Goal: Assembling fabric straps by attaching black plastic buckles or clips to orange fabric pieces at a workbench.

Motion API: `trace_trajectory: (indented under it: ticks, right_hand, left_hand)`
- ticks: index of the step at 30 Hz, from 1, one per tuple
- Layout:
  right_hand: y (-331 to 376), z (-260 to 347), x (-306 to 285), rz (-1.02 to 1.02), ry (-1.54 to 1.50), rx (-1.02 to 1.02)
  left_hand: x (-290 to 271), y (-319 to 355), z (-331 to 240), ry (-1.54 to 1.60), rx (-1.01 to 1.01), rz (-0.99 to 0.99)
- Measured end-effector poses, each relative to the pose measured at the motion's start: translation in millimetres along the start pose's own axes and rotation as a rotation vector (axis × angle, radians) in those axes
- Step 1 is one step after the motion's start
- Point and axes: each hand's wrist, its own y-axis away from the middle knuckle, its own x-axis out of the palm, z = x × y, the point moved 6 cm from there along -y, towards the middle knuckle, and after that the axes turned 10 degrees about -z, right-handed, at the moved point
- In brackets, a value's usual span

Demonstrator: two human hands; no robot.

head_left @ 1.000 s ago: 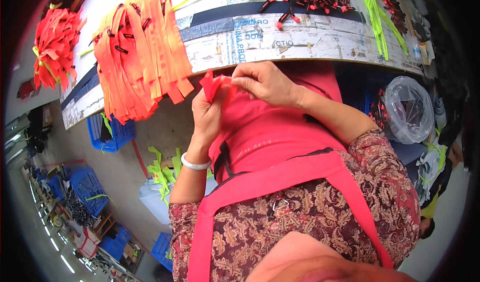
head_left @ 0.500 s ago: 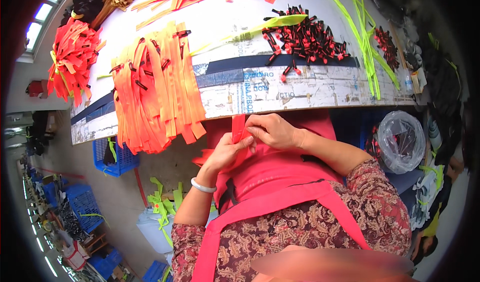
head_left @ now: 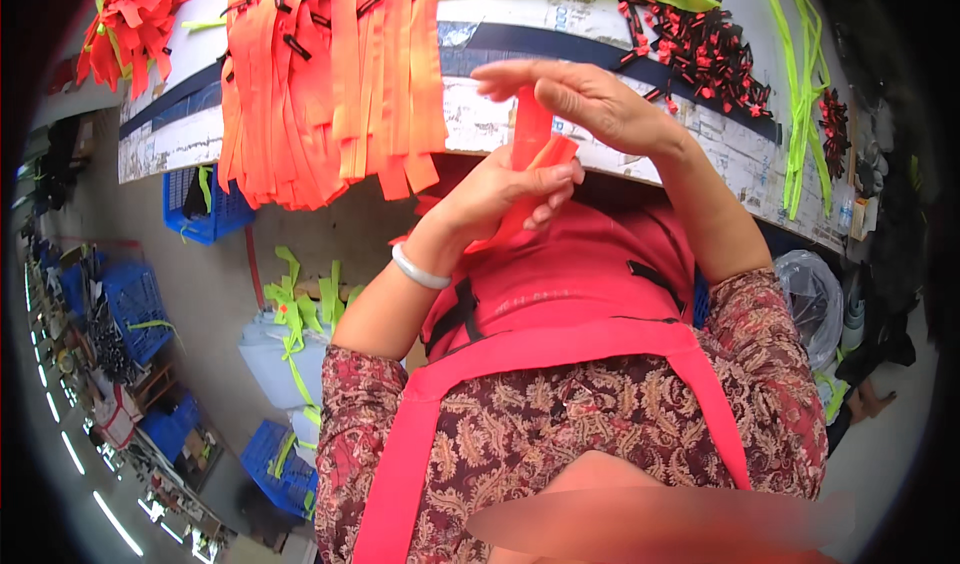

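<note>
A red-orange fabric strip (head_left: 531, 129) is in my left hand (head_left: 500, 196), whose fingers are closed round it, low at the table's near edge. The strip's upper end stands up toward my right hand, and a folded part shows between the left thumb and fingers. My right hand (head_left: 600, 107) is held flat just above and beside it, fingers stretched out and thumb apart. Its palm partly hides the strip's top, but no grip shows. Left of my hands, many similar orange strips (head_left: 330, 84) with small black pieces hang over the table edge.
The white table (head_left: 480, 129) carries a heap of small black-and-red parts (head_left: 710, 54) and neon-yellow strips (head_left: 795, 94) to the right. A red-orange bundle (head_left: 135, 24) lies far left. Below are a blue basket (head_left: 205, 209) and a clear plastic bag (head_left: 810, 299).
My right hand has left its pinch at the strip and moved up, its fingers now straightened. My left hand keeps the strip, which now shows a fold. The view has shifted.
</note>
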Motion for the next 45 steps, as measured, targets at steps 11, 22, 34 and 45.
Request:
trace_trajectory:
  ticks: [11, 22, 34, 45]
  right_hand:
    - [36.4, -4.2, 7.4, -0.072, 0.146, 0.127]
    - [48.5, 2.7, 20.8, -0.118, 0.324, -0.055]
    - [-100.9, 9.0, -80.2, -0.214, 0.912, -0.098]
    - [-314.6, -36.9, -169.0, -0.207, 1.957, -0.603]
  left_hand:
    - [-7.4, -1.5, 7.1, -0.097, 0.060, -0.073]
    - [-7.8, -0.1, 16.4, -0.170, 0.211, -0.081]
    - [-29.8, -28.9, -3.9, 0.035, 0.211, -0.121]
    - [-19.3, -39.9, -3.7, 0.158, 0.151, 0.108]
